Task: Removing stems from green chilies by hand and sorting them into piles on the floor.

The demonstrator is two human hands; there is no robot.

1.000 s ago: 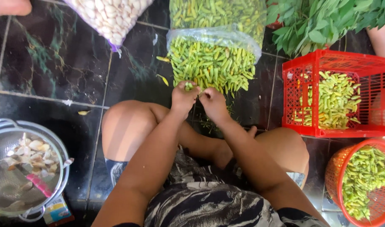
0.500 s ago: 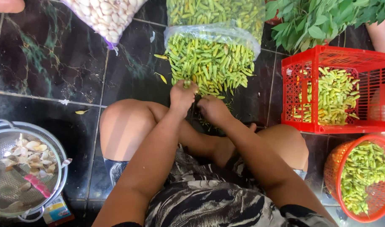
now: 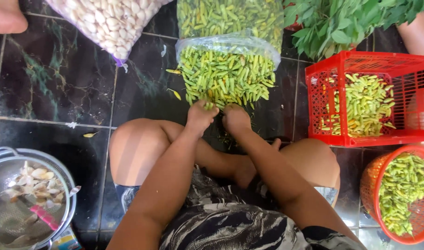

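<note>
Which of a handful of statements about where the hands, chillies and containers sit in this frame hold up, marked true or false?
1. Both hands work at the near edge of the green chilli pile. True: the left hand and right hand meet at the chillies on the clear plastic bag.
2. The square crate is blue. False: the square crate is red and holds green chillies.
3. The round basket on the right is empty. False: the orange round basket holds green chillies.
4. A metal colander sits at lower left. True: the metal colander holds pale peelings.
5. A bag of garlic cloves lies at the top left. True.
</note>
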